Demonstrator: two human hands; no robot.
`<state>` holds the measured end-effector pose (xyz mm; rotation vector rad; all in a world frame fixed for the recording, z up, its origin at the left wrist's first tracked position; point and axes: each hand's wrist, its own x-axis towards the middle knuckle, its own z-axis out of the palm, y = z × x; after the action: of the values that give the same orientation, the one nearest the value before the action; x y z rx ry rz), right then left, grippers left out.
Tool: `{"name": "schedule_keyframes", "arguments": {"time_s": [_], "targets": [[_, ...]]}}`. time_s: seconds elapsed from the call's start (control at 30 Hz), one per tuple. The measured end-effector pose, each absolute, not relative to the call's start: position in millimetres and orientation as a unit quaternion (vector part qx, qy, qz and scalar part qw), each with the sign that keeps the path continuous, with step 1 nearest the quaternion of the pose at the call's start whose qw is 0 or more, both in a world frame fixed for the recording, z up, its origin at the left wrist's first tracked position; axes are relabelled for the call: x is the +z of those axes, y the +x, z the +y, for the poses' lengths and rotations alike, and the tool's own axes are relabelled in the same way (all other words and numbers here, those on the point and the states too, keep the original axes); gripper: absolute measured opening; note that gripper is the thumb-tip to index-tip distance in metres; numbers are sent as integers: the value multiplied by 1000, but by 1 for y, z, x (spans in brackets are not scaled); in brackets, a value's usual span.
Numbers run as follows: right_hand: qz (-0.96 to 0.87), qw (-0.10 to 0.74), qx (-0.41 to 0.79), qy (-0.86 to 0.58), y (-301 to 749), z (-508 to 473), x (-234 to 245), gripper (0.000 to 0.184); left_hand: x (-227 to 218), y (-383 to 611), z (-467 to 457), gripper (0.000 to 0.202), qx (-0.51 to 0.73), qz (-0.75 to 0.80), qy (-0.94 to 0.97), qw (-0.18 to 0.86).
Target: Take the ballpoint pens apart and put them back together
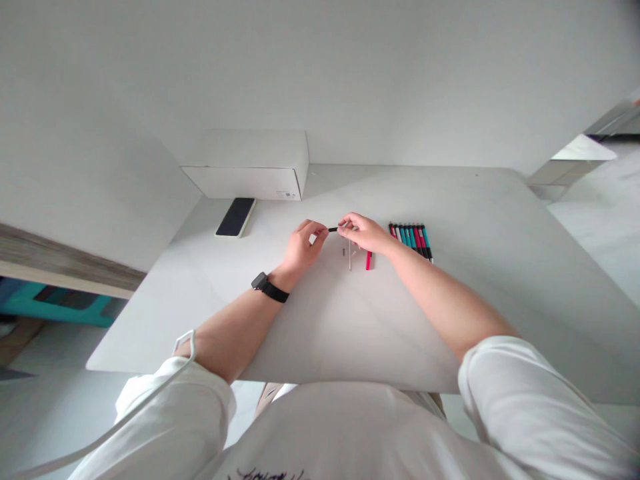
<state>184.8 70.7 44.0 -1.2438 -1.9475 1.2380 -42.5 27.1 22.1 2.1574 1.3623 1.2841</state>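
Observation:
Between my two hands, above the table, is a short black pen part (333, 230), probably a grip section. My left hand (303, 245) pinches its left end between thumb and fingertips. At its other end, the fingers of my right hand (363, 232) are closed on it. Below my right hand lie a red pen barrel (369, 261), a thin white refill (350, 256) and a small dark spring-like piece (343, 252). A row of several red, teal and black pens (413, 240) lies to the right of my right hand, partly behind my forearm.
A white box (245, 181) stands at the back left of the white table (320, 333), against the wall. In front of the box lies a phone (236, 217). A white cable (135, 410) runs along my left sleeve.

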Motion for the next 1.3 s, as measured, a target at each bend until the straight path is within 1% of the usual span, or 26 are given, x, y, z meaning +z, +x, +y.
{"name": "schedule_keyframes", "arguments": {"time_s": [0.1, 0.13, 0.2, 0.23, 0.3, 0.37, 0.47, 0.6, 0.67, 0.77, 0.83, 0.93, 1.07, 1.17, 1.3], "targets": [[-729, 245, 447, -457, 184, 71, 41, 40, 22, -42, 27, 14, 441, 470, 751, 144], [-736, 250, 436, -454, 184, 71, 41, 39, 22, -42, 27, 15, 439, 473, 750, 145], [-744, 272, 416, -446, 184, 71, 41, 30, 22, -42, 27, 19, 436, 480, 748, 145], [-745, 284, 409, -444, 183, 70, 41, 28, 21, -43, 27, 20, 435, 483, 746, 146], [-741, 296, 409, -443, 182, 70, 42, 35, 21, -43, 28, 24, 432, 491, 742, 147], [-743, 285, 411, -445, 181, 68, 44, 35, 21, -44, 28, 26, 427, 495, 741, 150], [-766, 272, 382, -440, 179, 65, 47, 37, 22, -44, 27, 31, 420, 498, 743, 157], [-779, 325, 340, -414, 175, 60, 51, 20, 22, -44, 27, 39, 426, 488, 740, 181], [-782, 347, 325, -404, 174, 58, 52, 17, 21, -44, 28, 41, 433, 488, 733, 191], [-778, 364, 313, -405, 175, 59, 53, 15, 22, -46, 31, 37, 436, 499, 724, 190], [-773, 361, 320, -413, 177, 63, 50, 16, 25, -48, 31, 30, 425, 511, 727, 172], [-764, 329, 350, -431, 183, 72, 44, 19, 37, -51, 28, 20, 360, 530, 757, 124], [-763, 291, 366, -446, 189, 79, 38, 20, 51, -54, 19, 16, 189, 563, 804, 38], [-774, 274, 359, -443, 189, 79, 37, 18, 52, -57, 14, 16, 83, 583, 808, -9], [-792, 238, 352, -439, 187, 76, 38, 17, 49, -58, 10, 23, 21, 573, 819, -27]]}}
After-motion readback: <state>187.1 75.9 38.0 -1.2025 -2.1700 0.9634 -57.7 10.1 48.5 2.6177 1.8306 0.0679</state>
